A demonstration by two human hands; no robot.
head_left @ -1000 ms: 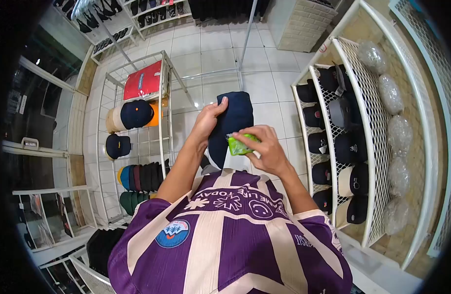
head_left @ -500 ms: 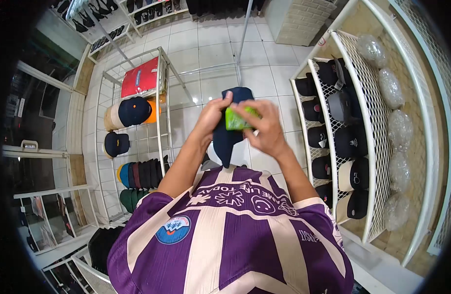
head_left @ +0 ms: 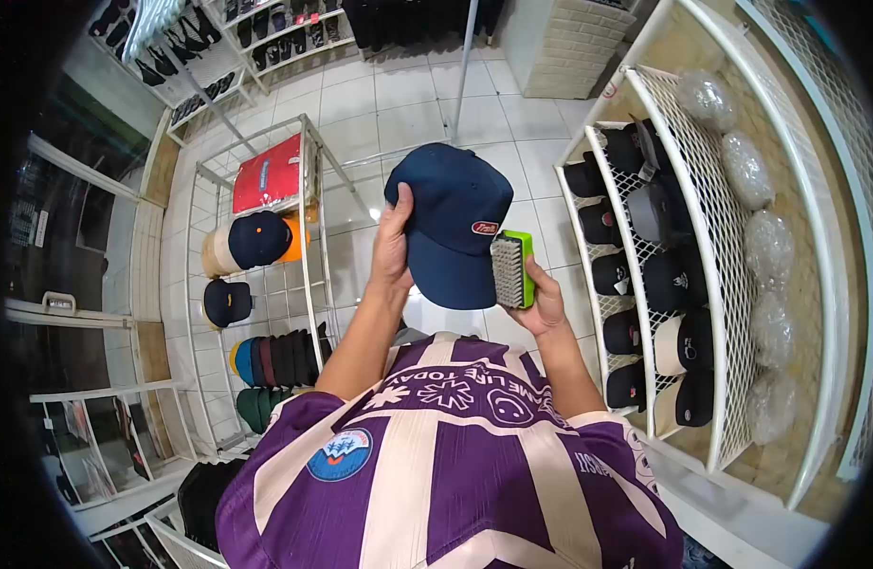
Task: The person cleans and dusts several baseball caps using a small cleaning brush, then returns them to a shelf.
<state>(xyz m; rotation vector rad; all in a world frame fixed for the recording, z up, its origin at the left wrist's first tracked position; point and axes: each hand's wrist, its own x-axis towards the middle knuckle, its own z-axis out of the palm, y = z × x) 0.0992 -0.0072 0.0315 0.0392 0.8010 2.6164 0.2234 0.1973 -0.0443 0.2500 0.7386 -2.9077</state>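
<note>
A navy baseball cap [head_left: 448,204] with a small red-and-white patch is held up in front of my chest, its brim pointing down toward me. My left hand [head_left: 392,245] grips the cap's left side, the thumb on the outside and the other fingers hidden behind it. In my right hand [head_left: 545,303] is a green scrub brush [head_left: 514,270] with pale bristles. The bristles face left, right at the edge of the brim near the patch.
On the left stands a white wire rack [head_left: 309,218] with a red packaged garment [head_left: 268,174] and rows of caps [head_left: 283,360]. A white mesh shelf [head_left: 688,237] on the right carries more caps, with clear plastic-wrapped bundles [head_left: 770,245] beside it. Pale floor tiles [head_left: 384,123] lie beyond my hands.
The cap has turned from edge-on to show its front panel and brim. My right hand with the brush has moved down and right, off the cap's surface, and the bristles now show.
</note>
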